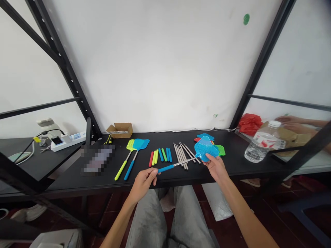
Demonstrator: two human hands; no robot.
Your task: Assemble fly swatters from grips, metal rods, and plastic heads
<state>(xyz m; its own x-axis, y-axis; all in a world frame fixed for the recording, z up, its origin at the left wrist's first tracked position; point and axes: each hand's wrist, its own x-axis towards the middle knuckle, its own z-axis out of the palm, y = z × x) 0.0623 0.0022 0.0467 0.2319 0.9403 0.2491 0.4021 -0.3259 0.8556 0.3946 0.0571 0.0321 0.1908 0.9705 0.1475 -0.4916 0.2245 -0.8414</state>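
Note:
Between my two hands a blue fly swatter [167, 168] is held sideways above the front of the black tabletop. My left hand [144, 181] is closed on the end of its blue handle. My right hand [215, 166] pinches the edge of its blue mesh head, and a thin metal rod joins the two. Under and behind the rod lie several metal rods [181, 155]. Left of them is a row of coloured handle grips [160, 155] in red, yellow, blue and green. More swatter heads [221, 150] lie partly hidden behind my right hand.
Two swatters, one yellow-green [124, 165] and one blue [133, 163], lie at the left near an open cardboard box [120, 130]. A water bottle [263, 141] stands at the right by the black shelf post [261, 65]. Another person's hands [289, 120] are beyond it. A power strip [68, 141] sits far left.

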